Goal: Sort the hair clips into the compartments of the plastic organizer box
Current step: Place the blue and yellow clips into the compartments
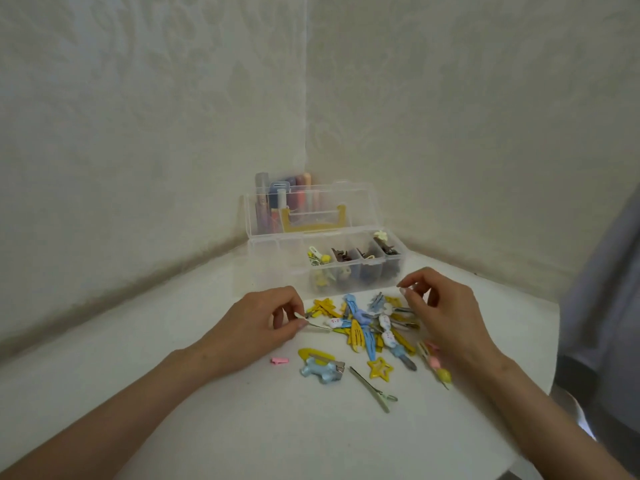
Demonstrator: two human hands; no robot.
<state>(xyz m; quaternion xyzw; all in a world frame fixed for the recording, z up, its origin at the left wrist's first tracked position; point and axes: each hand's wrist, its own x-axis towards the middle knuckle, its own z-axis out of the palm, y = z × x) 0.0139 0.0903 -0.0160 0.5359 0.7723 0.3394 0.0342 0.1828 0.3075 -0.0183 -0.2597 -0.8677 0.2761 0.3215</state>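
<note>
Light was soft, even and rather dim, with a greenish cast. Shadows were faint. Wide-angle bending showed at the edges; the whole picture looked slightly blurred.

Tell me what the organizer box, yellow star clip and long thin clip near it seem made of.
Organizer box: clear glossy plastic; contents show through its walls. Yellow star clip: probably painted metal, thin, flat, cut-out centre. Long thin clip: looks like dull grey metal, slim bar with wire loop.
</note>
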